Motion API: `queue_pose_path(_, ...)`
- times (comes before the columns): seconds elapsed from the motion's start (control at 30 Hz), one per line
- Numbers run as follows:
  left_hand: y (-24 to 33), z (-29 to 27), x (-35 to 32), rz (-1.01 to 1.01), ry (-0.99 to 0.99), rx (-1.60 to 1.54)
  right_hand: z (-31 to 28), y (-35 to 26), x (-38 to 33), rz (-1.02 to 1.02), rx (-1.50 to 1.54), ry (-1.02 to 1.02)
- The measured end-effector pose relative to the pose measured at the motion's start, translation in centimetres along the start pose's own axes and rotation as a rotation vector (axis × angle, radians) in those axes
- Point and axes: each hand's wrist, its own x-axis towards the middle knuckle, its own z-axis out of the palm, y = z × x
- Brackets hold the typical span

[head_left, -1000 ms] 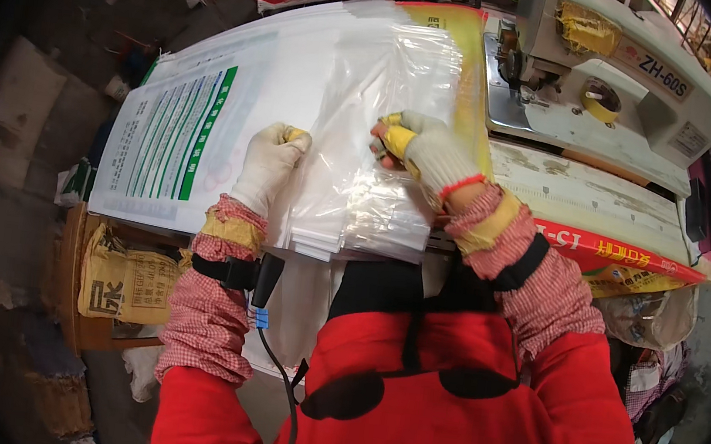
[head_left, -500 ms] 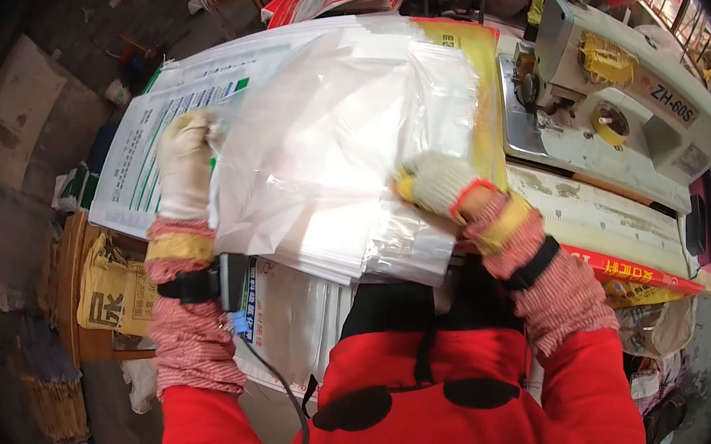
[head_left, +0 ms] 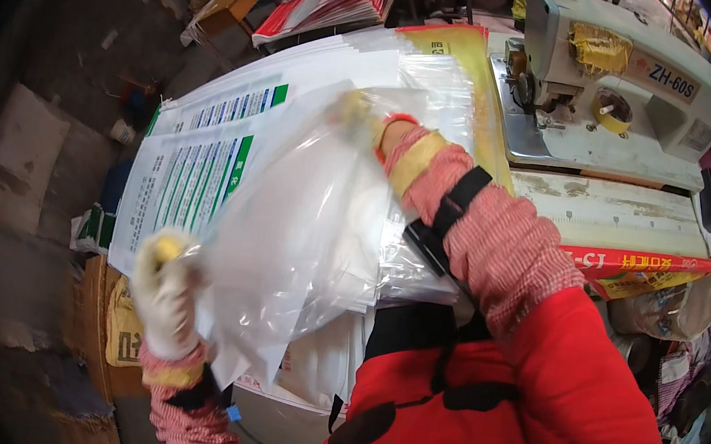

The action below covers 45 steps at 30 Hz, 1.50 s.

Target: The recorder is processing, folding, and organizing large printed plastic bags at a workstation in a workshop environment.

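A translucent plastic bag (head_left: 285, 223) lies slanted and partly lifted over a thick pile of white printed sacks (head_left: 195, 169) with green lettering panels. My left hand (head_left: 168, 288), in a white glove with yellow on it, grips the bag's near left edge with fingers closed. Across the pile, my right hand (head_left: 363, 119) is at the far edge of the same bag. Motion smears its gloved fingers, so their hold cannot be made out. More clear plastic bags (head_left: 445, 92) show to the right of my right hand, beside a yellow sack (head_left: 467, 46).
A pale industrial sewing machine (head_left: 617, 85) stands at the right, with a yellow tape roll (head_left: 611, 111) on it. In front of it is a worn white board (head_left: 611, 212) above a red and yellow sack (head_left: 631, 269). Red-and-white stacked sacks (head_left: 336, 9) lie beyond the pile.
My left hand has drawn toward me, bringing the plastic bag's edge along. My right hand has swung far and left across the pile. More of the green-printed sacks shows.
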Motion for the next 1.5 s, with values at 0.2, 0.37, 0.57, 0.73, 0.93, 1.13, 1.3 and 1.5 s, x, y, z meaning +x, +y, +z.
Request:
queue_pose_path(0.2, 1.8, -6.2, -0.4, 0.039, -0.082, 0.141, 4.6, -5.9, -5.2, 0.344, 0.131, 0.331)
queue_pose_path(0.37, 3.8, 1.6, 7.8, 0.012, -0.604, 0.446, 4.4, -15.9, -7.2, 0.375, 1.236, 0.471)
queue_pose_path(0.57, 3.2, 13.4, 17.3, 1.038, -0.429, 1.209, 6.1, -14.6, -6.5, -0.286, -0.436, 0.413)
queue_pose_path(0.73, 1.2, 16.5, 19.8, 0.854, -0.639, 1.553, 3.2, -19.3, -9.8, 0.184, 0.388, 0.035)
queue_pose_path(0.93, 3.9, 15.8, 17.7, 0.791, -0.785, 1.267, 1.8, -17.3, -11.2, 0.203, 0.461, -0.009)
queue_pose_path(1.13, 2.0, 17.6, 17.7, 0.932, -0.514, 1.542, 4.2, -15.9, -10.2, 0.044, 0.355, 0.076)
queue_pose_path(1.3, -4.1, 18.2, 18.3, 0.745, -0.884, 1.194, 4.3, -16.7, -11.0, 0.031, 0.285, -0.086)
queue_pose_path(1.5, -6.8, 14.4, 16.0, -0.119, -1.009, 0.987, 4.5, -16.1, -12.3, -0.038, 0.078, -0.178)
